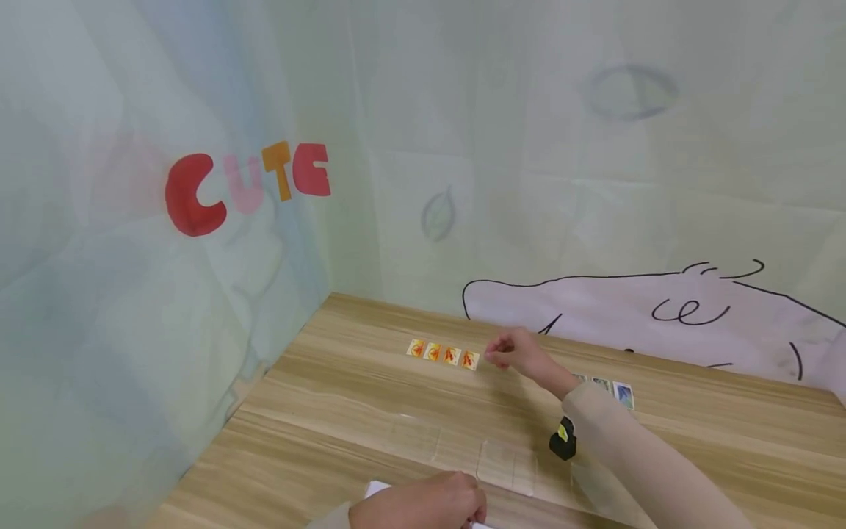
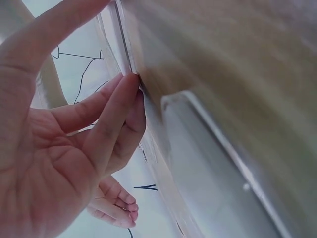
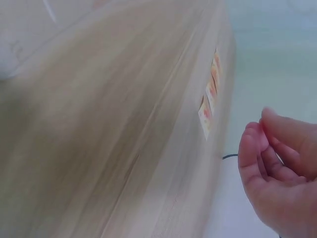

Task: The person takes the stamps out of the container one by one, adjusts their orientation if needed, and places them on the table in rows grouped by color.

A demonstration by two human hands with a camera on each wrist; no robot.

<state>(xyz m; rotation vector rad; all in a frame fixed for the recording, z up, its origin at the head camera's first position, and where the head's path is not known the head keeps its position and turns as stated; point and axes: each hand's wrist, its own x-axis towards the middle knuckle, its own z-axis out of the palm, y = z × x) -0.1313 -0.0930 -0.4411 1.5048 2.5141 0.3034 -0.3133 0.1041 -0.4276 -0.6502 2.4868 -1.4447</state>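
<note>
Beside the orange cards (image 1: 452,355), our right grip (image 1: 521,353) is pressed together; our left grip (image 1: 426,502) holds a white item (image 2: 113,34). The cards seem light: grasp edges.

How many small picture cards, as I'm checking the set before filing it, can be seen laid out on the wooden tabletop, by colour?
Yellow-orange cards: 4
Blue or grey-green cards: 3 in view, beside the right arm, which partly covers one and may hide more
Total: 7 visible
</note>
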